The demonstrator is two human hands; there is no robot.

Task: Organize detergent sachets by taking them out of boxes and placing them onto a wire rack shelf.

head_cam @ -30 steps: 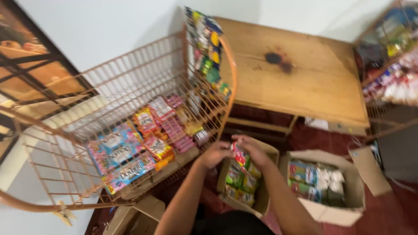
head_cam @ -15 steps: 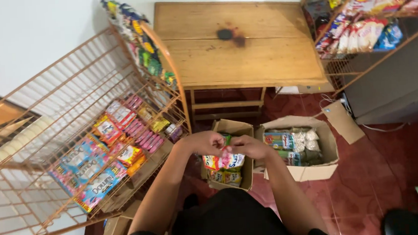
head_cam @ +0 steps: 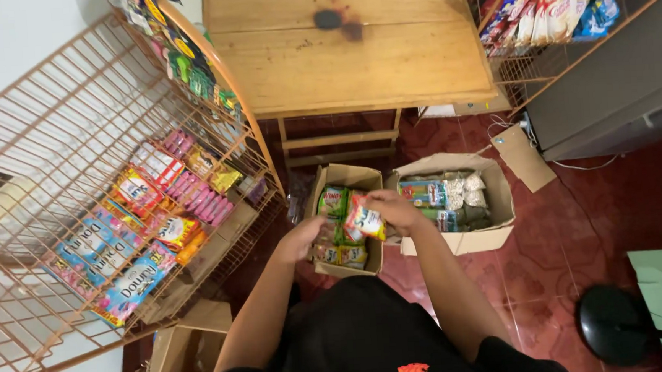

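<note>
My right hand [head_cam: 394,209] holds a strip of small sachets [head_cam: 364,221], white with orange and blue print, above an open cardboard box [head_cam: 343,176] on the floor. The box holds more green and orange sachet packs. My left hand [head_cam: 303,237] is at the box's left side, fingers curled on the lower end of the sachet strip. A second open cardboard box [head_cam: 492,191] with green and silver packets lies just right of the first.
An orange wire rack [head_cam: 76,148] with sachets and packets stands at the left. A wooden table [head_cam: 353,47] is ahead, another stocked wire rack [head_cam: 550,19] at the upper right. A small cardboard box [head_cam: 180,356] lies lower left, a black round base [head_cam: 615,322] lower right.
The view has tilted down and nearer to the boxes. My hands have lifted the sachet strip slightly out of the left box; the left hand has dropped a little lower.
</note>
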